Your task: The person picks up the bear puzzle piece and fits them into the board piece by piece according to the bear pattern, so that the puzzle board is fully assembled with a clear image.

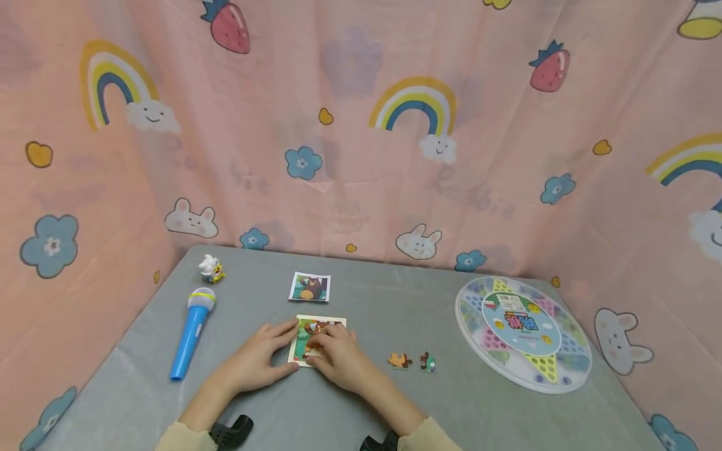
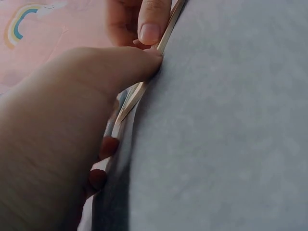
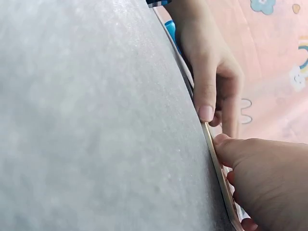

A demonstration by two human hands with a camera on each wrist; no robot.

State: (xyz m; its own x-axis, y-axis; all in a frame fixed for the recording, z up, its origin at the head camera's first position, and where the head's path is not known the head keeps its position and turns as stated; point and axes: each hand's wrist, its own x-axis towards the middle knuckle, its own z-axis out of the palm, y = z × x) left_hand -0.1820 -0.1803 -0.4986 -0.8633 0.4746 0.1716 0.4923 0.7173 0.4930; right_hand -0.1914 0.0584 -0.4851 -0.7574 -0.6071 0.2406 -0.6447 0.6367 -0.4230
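Note:
A small jigsaw puzzle board [image 1: 302,340] with a pale border and a brown-bear picture lies in the middle of the table. My left hand [image 1: 264,356] holds its left side, with the thumb at the near corner and a finger at the far corner. In the left wrist view, the left thumb [image 2: 139,65] presses the board's near edge. My right hand [image 1: 340,357] lies over the right part of the board, fingers bent down onto the picture. Whether a piece is under those fingers is hidden. Two loose puzzle pieces, an orange one [image 1: 399,361] and a brown-green one [image 1: 427,362], lie to the right.
A bear picture card [image 1: 309,287] lies beyond the board. On the left are a blue toy microphone [image 1: 190,335] and a small white-and-yellow figurine [image 1: 211,269]. A round board game [image 1: 524,335] sits on the right of the grey table [image 1: 383,407]. A patterned pink curtain [image 1: 350,207] stands behind.

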